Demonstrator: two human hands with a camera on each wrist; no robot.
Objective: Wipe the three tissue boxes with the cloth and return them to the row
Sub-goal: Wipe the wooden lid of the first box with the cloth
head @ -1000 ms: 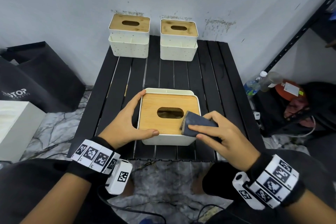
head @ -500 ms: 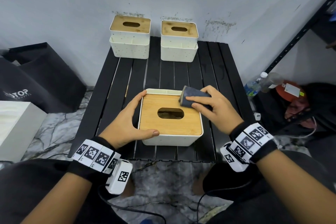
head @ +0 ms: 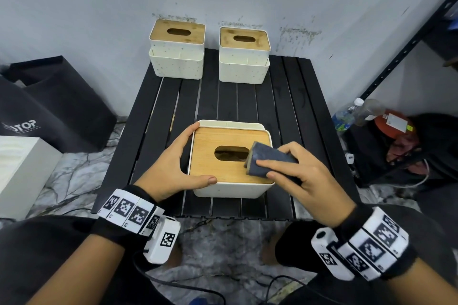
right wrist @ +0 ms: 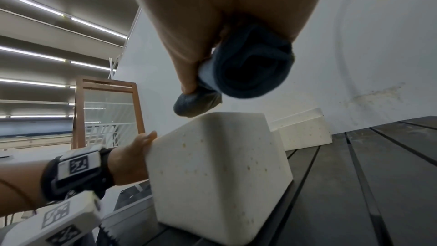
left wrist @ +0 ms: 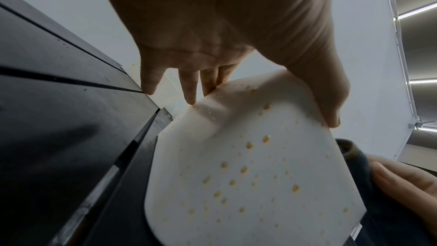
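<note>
Three white speckled plastic tissue boxes with bamboo lids on the black slatted table [head: 285,106]: two at the back against the wall, the far left box [head: 177,51] and the far right box [head: 244,56], standing side by side with a gap between; one, the near box [head: 230,158], well apart from them by the front edge. One folded dark blue cloth [head: 269,162]. Two hands.

Near box upright, rounded corners, oval slot cut in the pale wood-grain lid, tan specks scattered over the smooth white wall (plain from the left wrist view [left wrist: 248,166], and from the right wrist view too [right wrist: 220,166]). Far boxes the same make, each with a stepped wall, upper part narrower than the lower; lids darker and blotchy.

Left hand [head: 173,166] clamps the near box at its left side: fingers spread along the far left corner and wall, thumb lying across the front edge of the lid. Seen from below [left wrist: 212,35], fingertips against the wall, thumb hooked over the rim.

Right hand [head: 304,178] grips the cloth, fingers curled over the top, thumb pinching from the near side; cloth pressed on the right half of the lid, just beside the slot. From the right wrist view, cloth [right wrist: 250,70] bunched thick and fuzzy in the hand [right wrist: 212,16], lower fold at the box's top edge.
</note>
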